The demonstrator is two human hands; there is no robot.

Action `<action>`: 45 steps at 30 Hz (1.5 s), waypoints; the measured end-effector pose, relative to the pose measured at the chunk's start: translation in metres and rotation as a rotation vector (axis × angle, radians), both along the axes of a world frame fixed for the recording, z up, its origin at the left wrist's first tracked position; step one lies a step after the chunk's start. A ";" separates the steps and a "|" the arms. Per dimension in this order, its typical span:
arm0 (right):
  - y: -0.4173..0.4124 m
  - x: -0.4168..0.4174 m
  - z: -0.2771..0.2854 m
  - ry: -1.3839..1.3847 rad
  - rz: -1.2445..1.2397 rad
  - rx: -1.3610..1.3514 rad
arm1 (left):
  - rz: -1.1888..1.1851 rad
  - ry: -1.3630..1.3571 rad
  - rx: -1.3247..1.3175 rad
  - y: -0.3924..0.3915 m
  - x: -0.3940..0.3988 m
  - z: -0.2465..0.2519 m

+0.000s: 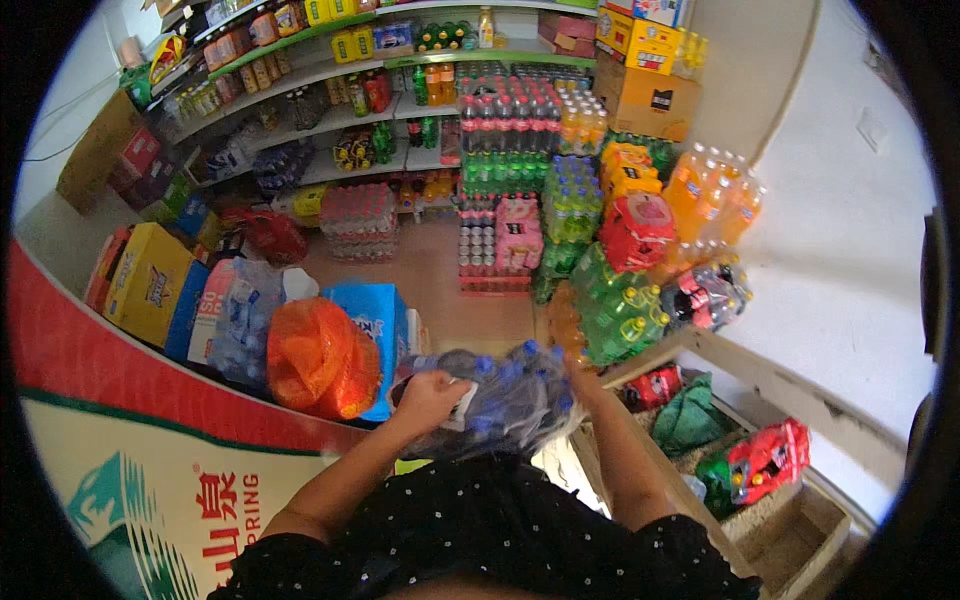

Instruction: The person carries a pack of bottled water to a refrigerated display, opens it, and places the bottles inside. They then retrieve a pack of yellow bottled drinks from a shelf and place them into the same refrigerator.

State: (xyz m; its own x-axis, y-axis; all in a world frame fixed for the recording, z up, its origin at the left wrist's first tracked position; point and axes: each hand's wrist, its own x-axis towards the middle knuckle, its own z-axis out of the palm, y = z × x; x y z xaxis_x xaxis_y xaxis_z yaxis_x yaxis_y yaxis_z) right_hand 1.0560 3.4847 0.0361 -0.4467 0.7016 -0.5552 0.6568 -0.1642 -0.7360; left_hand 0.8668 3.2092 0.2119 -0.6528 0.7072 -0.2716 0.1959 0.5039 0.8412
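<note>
A shrink-wrapped pack of dark bottles with blue caps (517, 394) is held in front of my body, blurred by motion. My left hand (431, 397) grips the pack's near left side, its fingers closed on the wrap beside a white patch. At the pack's right side is my right hand (583, 375), its fingers largely hidden behind the bottles; it appears to support that side. Just left of the pack stand a blue carton (371, 330) and an orange mesh bag (322, 356).
Shelves of drinks (420, 56) line the far wall. Stacked bottle packs (510, 124) and green bottles (619, 307) stand ahead and right. A wooden-framed chest (787, 382) holding several packs lies at right. A red-edged printed counter panel (150, 465) curves along the left.
</note>
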 end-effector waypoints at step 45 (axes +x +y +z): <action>0.151 -1.177 0.016 -0.200 0.763 -0.243 | 1.297 -0.453 0.268 0.103 -0.904 -0.087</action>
